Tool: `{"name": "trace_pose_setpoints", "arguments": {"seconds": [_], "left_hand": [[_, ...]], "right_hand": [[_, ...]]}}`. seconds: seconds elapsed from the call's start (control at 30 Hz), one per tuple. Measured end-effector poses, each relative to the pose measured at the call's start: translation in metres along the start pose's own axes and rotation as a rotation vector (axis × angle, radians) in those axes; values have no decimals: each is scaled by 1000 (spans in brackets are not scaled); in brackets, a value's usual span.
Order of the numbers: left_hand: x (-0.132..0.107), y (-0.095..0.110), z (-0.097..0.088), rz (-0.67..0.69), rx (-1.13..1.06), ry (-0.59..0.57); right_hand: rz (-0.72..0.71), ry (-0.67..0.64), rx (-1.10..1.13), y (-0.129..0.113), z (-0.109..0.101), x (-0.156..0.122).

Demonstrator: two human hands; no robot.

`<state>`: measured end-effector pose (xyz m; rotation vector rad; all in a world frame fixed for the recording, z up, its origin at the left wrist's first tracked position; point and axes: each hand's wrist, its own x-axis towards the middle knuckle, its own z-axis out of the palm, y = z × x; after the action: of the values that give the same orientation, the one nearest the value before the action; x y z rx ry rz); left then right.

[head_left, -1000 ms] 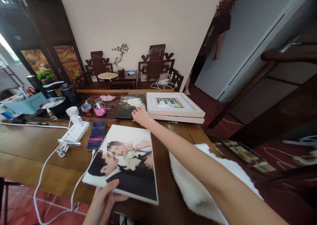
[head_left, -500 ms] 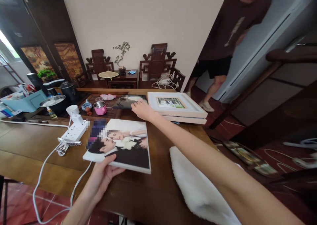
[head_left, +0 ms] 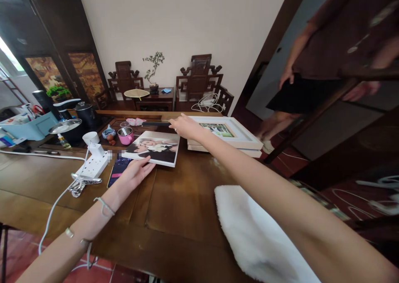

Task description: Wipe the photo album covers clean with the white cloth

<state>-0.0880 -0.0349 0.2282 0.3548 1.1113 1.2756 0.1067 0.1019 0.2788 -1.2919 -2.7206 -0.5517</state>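
Your left grip (head_left: pixel 140 169) holds a flat, rectangular, white-edged photo panel (head_left: pixel 158 148) at eleven o'clock over the glossy brown wooden worktop (head_left: pixel 183 216). Your right grip (head_left: pixel 182 127) grasps one end of a thin dark panel (head_left: pixel 156 124), seen edge-on, beyond it. Stacked pale frames (head_left: pixel 241 135) lie near twelve o'clock; fluffy white cloth (head_left: pixel 249 233) toward two.

Your left arm (head_left: pixel 82 218) rises from lower left corner of frame, forearm slanting toward centre, wrist nearly straight. Your left hand (head_left: pixel 138 171) left of centre, palm turned upward, thumb (head_left: pixel 144 160) on top, fingers (head_left: pixel 149 170) extended underneath, gripping. Your right arm (head_left: pixel 258 183) outstretched, long diagonal from lower right corner. Your right hand (head_left: pixel 187 127) just above centre, back uppermost, fingers bent, pointing left, gripping. Hands apart, right one higher in frame.
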Motion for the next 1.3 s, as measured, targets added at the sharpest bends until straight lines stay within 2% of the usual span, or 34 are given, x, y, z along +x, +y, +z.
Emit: {"name": "trace_pose_setpoints", "arguments": {"seconds": [0.13,0.27,0.43,0.6,0.8,0.93,1.07,1.17,1.23,1.3], "left_hand": [[34,-17,11,15,21,30],[64,-32,26,43,45,12],[98,-36,45,13,98,-2],[120,-43,64,-39,163,-22],[132,-51,83,-67,287,-20],[134,-51,88,-97,352,-32],[129,-42,89,-103,355,-92],[123,-28,91,-49,293,-204],[123,-19,94,33,193,-276],[127,-13,98,97,-39,-249]], "right_hand": [[-11,6,4,1,3,3],[-30,10,2,4,9,1],[-43,14,-13,10,17,-4],[-35,36,-27,16,23,-8],[-19,45,-16,19,34,-10],[-3,45,-4,21,43,-14],[11,56,1,23,48,-18],[27,64,12,23,52,-21],[34,67,26,20,54,-23],[34,70,45,16,56,-25]]}}
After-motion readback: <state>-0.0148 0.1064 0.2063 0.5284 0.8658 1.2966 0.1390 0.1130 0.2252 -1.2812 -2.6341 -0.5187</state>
